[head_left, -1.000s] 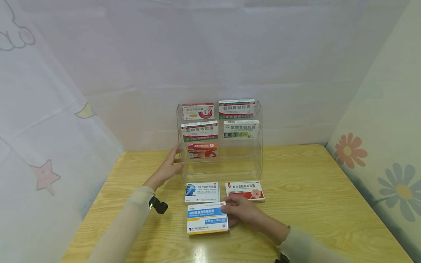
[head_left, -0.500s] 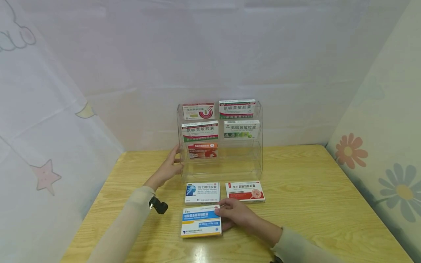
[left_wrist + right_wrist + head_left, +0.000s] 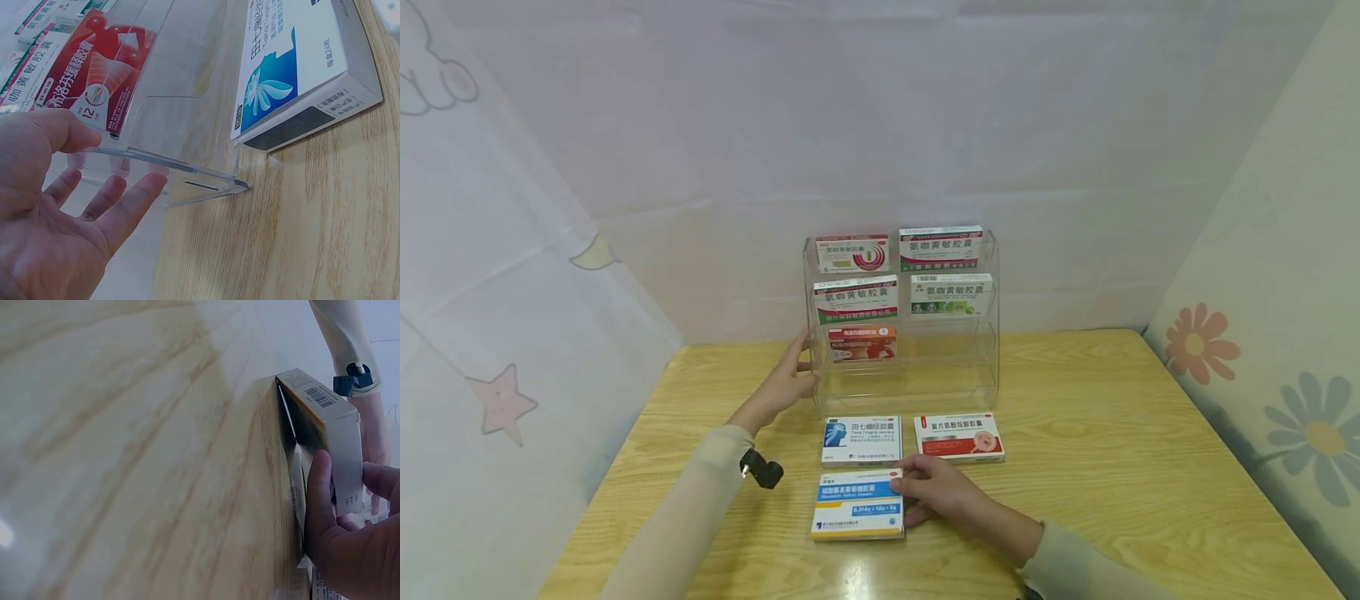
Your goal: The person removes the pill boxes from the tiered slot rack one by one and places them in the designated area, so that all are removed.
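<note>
My left hand [image 3: 781, 385] grips the left side panel of a clear acrylic display rack [image 3: 946, 385], thumb on one face and fingers on the other in the left wrist view. With my right hand [image 3: 953, 493] I pinch the right edge of a white, blue and yellow medicine box [image 3: 856, 527]. The right wrist view has this box [image 3: 345, 440] tilted, its far edge low at the table and the held side raised. Just behind it lies a white medicine box with a blue head picture [image 3: 872, 442]. A red and white medicine box [image 3: 951, 448] lies to the right of that.
Medicine boxes stand in the rack's tiers: two on top, two below, and a red-orange box [image 3: 862, 345] on the third tier's left. The rack stands on a wooden table [image 3: 1097, 467] before a pale cloth backdrop [image 3: 880, 117].
My right hand has moved the blue and white box slightly left and toward me, in front of the head-picture box, then stayed nearly still. The left hand has not moved.
</note>
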`<state>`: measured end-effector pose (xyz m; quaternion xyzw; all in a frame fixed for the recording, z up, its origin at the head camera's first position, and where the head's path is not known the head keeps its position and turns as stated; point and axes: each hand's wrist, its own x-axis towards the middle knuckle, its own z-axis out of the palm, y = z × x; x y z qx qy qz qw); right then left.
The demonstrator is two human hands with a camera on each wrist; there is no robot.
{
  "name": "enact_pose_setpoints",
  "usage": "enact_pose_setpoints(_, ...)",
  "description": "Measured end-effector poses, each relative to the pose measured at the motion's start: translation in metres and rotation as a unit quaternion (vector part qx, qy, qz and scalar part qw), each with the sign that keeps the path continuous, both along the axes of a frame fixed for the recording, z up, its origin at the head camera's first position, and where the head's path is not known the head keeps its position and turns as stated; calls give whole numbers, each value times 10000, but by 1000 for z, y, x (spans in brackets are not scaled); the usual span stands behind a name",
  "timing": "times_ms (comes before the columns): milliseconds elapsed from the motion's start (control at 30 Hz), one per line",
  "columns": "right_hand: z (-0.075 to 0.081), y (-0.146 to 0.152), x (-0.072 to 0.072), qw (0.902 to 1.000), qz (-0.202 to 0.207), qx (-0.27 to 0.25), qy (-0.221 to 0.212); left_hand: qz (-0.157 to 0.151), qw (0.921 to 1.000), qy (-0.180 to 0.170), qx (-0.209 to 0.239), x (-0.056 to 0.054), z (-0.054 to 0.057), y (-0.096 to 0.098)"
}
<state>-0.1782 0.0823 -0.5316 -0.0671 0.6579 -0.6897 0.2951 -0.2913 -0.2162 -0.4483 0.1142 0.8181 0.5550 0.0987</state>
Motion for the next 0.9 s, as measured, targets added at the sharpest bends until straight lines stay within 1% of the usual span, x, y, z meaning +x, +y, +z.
enact_pose_setpoints(100,-1,0,0,10000,-34,51,51,21,10000,19,-35,0,-1,0)
enact_pose_setpoints(133,-1,0,0,10000,-34,53,67,34,10000,9,-46,-2,-3,-1)
enact_pose_setpoints(333,0,0,2,9995,-41,265,166,116,9999,35,-109,-18,-27,-7)
enact_pose_setpoints(400,0,0,3,9992,-53,341,210,135,9998,80,-111,-20,-31,-9)
enact_pose_setpoints(500,1,0,4,9988,-76,404,262,166,9997,136,-106,-21,-33,-9)
enact_pose_setpoints(600,1,0,4,9988,-81,390,288,181,9996,185,-125,-20,-32,-9)
enact_pose_setpoints(900,5,5,7,9981,-131,429,417,123,9997,159,-146,-19,-31,-9)
